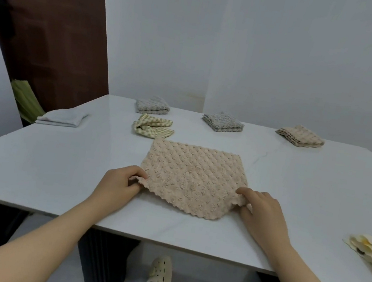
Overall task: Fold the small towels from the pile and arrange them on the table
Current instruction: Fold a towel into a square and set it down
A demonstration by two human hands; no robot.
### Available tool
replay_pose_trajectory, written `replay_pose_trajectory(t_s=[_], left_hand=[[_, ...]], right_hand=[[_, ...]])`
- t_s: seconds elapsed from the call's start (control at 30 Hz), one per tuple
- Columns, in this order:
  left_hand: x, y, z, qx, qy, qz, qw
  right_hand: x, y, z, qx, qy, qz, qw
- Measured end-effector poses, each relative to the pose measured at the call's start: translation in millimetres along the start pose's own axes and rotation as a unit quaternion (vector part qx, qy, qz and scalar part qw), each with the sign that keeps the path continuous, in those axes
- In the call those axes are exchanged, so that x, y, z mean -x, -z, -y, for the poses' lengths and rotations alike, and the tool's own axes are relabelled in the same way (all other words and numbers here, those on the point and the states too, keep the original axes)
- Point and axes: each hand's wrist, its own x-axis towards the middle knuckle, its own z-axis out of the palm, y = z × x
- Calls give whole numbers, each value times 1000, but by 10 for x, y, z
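We face a white surface (55, 169), beige towel (191, 178) spread in front, yellow checked towel (153, 129) behind it, grey folded towel (153, 105), second grey towel (222, 122) and beige stack (300, 135) along the far side, white folded towel (63, 117) left, cream pile (371, 253) right

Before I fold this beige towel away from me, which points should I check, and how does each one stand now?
1. Left hand pinches the beige towel at its near left corner: ok.
2. Right hand pinches the near right corner: ok.
3. Far half of the towel lies flat on the table: ok.
4. Near edge straight between the hands: not ok, it sags in a curve.
5. Gap to the yellow checked towel by the far left corner: cannot tell, they look very close.
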Motion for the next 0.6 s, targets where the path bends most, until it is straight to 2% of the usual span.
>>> replay_pose_trajectory(t_s=[0.17,0.3,0.43,0.6], left_hand=[[188,123,37,6,29,6,1000],[286,219,78,3,30,44,999],[297,354,133,68,42,49,996],[273,395,110,151,59,-34,986]], right_hand=[[115,103,72,-99,9,41,994],[172,230,164,-276,-100,92,951],[184,205,165,-325,-140,93,931],[112,188,215,-359,-153,59,919]])
